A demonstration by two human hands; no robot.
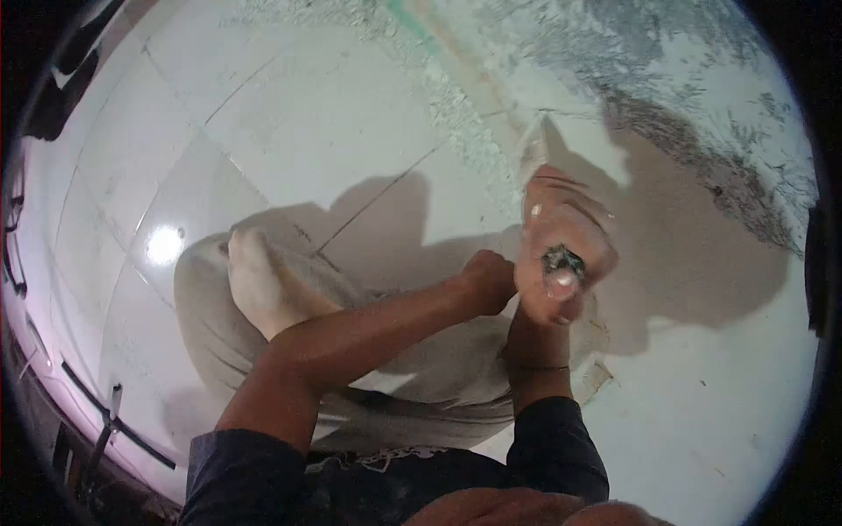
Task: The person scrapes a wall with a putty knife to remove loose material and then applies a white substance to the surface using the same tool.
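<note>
My right hand is wrapped round a scraper, slightly blurred. Its pale, pointed blade sticks out beyond the fingers toward the base of the wall, and a dark, worn handle end shows at the near side of the fist. Just left of it, my left hand is closed into a fist close against the right hand. What it holds, if anything, is hidden. Rough grey-and-white wall surface lies beyond the blade.
Pale crumbs are strewn over the white floor tiles along the wall. My bare foot and crossed legs are in front of me. A small tan scrap lies by my right forearm. Dark metal legs stand at the left edge.
</note>
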